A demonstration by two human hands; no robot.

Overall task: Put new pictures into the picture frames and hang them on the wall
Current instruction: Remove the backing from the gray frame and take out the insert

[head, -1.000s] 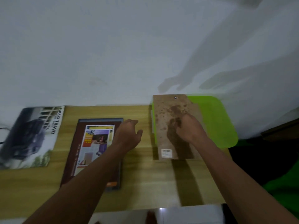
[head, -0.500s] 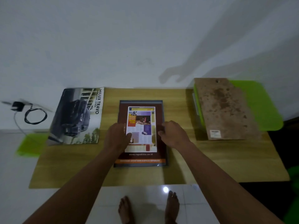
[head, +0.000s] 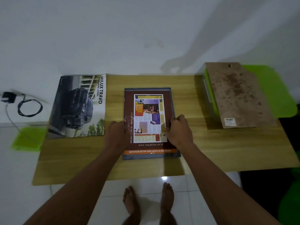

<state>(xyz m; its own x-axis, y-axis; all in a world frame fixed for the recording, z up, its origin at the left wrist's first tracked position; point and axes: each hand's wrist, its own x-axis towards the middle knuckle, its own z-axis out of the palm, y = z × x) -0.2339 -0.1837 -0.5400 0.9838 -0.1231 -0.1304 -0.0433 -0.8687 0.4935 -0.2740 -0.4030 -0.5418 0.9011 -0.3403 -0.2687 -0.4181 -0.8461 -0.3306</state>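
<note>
left hand point(head: 116, 135) grips dark rectangular picture frame point(head: 150, 157) left edge | right hand point(head: 178, 131) grips right edge | frame mid wooden table point(head: 227, 146)

A low wooden table point(head: 211, 153) stands against a white wall. At its centre lies a dark picture frame point(head: 172, 101) with a maroon newspaper page point(head: 148, 117) laid in it, the frame's long sides running from the wall edge toward the near edge. At the left edge lies a car poster point(head: 78, 108) reading "HILUX TRAVO", its left side overhanging the table. At the far right corner sits a green tray point(head: 276, 88), jutting past the right edge, with a stained brown backing board point(head: 237, 95) lying across it and onto the wood.
</note>
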